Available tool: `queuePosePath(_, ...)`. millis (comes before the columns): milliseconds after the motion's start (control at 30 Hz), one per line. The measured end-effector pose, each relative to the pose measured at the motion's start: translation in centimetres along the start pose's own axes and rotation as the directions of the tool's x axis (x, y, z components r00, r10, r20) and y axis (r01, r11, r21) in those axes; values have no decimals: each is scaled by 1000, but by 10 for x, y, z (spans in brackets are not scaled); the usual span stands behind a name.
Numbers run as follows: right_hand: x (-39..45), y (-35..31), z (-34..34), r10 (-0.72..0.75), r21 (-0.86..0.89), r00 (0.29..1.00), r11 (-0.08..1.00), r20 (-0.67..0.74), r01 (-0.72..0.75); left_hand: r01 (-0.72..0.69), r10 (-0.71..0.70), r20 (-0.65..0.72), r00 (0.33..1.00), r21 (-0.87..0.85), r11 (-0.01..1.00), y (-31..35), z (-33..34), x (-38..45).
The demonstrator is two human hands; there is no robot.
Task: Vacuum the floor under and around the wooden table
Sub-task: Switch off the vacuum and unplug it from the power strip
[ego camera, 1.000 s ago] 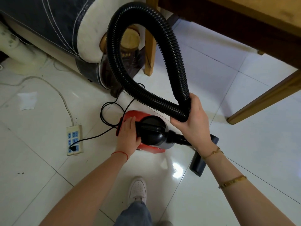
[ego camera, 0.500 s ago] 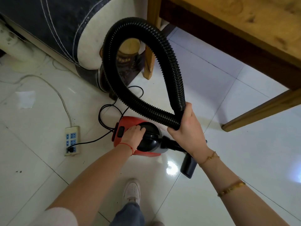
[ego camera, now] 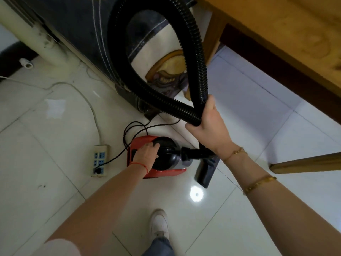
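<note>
A small red and black vacuum cleaner (ego camera: 166,172) sits on the white tiled floor (ego camera: 55,182). My left hand (ego camera: 145,154) rests on its top, fingers curled at the black dome; whether it grips a handle I cannot tell. My right hand (ego camera: 208,126) is shut on both doubled runs of the black ribbed hose (ego camera: 195,52), which loops up high. The black floor nozzle (ego camera: 204,172) lies on the tiles just right of the cleaner. The wooden table (ego camera: 287,39) fills the upper right, with one leg (ego camera: 304,165) at right.
A white power strip (ego camera: 99,159) with a black plug lies left of the cleaner, with black and white cords trailing across the floor. A dark padded seat (ego camera: 83,34) stands behind, a pale pipe (ego camera: 36,39) at far left. My white shoe (ego camera: 159,224) is below.
My right hand has lifted the hose loop higher. My view has risen and shifted, so the cleaner looks smaller. My left hand stays on the cleaner's top.
</note>
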State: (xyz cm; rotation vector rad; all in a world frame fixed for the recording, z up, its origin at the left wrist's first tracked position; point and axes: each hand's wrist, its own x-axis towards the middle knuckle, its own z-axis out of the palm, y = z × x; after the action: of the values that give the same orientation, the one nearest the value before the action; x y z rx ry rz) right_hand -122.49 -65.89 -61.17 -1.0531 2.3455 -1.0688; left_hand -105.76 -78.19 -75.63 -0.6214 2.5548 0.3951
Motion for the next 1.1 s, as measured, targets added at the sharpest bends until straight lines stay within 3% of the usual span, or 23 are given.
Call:
queuePosePath(233,68,2,18,12,62,999,998,-52,-9,84,-85,-13,996,-68,994,-28,-3,15)
queuePosePath(467,112,8,33,26,35,1000,999,17,-27,101,-107,-47,993,-126,987,-29,-4,24)
queuePosePath(933,104,8,36,31,-77,985,997,168,-18,105,-134,-114,984,-229,968,-21,0,3)
queuePosePath(1100,92,6,36,71,-142,977,989,200,-42,102,-152,-200,968,-240,965,-22,-5,-14)
